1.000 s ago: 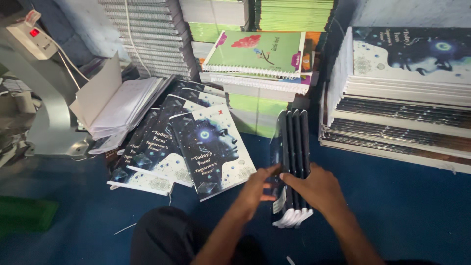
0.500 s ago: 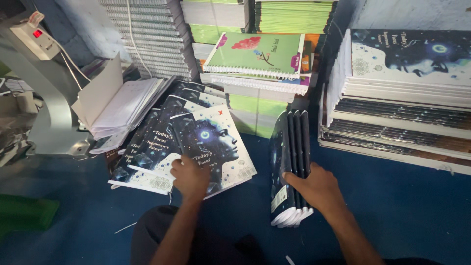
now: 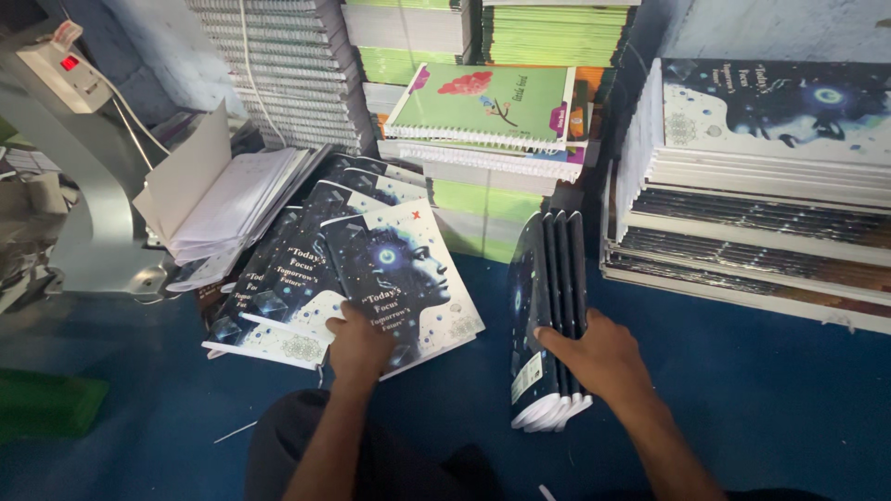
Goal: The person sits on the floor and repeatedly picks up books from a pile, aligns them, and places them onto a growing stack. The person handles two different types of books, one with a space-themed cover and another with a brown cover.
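Note:
My left hand (image 3: 360, 341) rests on the near edge of the top dark-blue notebook (image 3: 399, 269), fingers curled on its cover. That notebook lies on a fanned pile of like notebooks (image 3: 278, 297) on the blue floor. My right hand (image 3: 603, 357) grips a bundle of several dark notebooks (image 3: 548, 306) that stands on edge on the floor, spines up and leaning slightly left. The two hands are apart, with bare blue floor between them.
A tall stack of dark notebooks (image 3: 761, 186) fills the right. Green notebooks (image 3: 487, 107) and spiral-bound stacks (image 3: 278, 65) stand at the back. An open white book block (image 3: 223, 199) lies left of the pile, beside a grey machine (image 3: 83, 213) with a power strip (image 3: 60, 65).
My left hand left the standing bundle, moved left to the fanned pile and now lies on the top notebook. My right hand stays on the bundle.

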Motion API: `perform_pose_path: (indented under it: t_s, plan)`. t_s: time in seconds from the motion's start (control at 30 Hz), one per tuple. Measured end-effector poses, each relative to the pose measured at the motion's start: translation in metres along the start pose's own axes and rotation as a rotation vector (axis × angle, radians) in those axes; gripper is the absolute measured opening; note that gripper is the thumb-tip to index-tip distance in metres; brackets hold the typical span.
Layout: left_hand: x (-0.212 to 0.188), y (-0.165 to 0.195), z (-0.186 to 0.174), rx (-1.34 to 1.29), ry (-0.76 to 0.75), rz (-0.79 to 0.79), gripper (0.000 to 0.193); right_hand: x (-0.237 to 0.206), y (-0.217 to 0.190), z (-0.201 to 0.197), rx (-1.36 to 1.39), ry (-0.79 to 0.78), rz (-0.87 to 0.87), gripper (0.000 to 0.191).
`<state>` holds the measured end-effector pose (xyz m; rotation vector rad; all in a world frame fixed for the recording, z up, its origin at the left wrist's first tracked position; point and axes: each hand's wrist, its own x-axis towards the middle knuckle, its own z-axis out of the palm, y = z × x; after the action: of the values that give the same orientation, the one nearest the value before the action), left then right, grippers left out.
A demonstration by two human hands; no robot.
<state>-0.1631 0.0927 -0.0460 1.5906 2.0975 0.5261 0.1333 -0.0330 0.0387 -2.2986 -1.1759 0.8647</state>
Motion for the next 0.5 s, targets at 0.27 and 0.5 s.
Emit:
perform_pose_path:
  t_s: [0.27, 0.5]
  plan:
    - [0.032, -0.024, 0.027, -0.34, -0.023, 0.237, 0.07, 0.0, 0.0, 0.0, 0.0, 0.016, -0.024, 0.056]
    - [-0.027, 0.032, -0.019, -0.945, -0.2, 0.106, 0.066, 0.0, 0.002, 0.001, -0.024, 0.053, -0.051, 0.057]
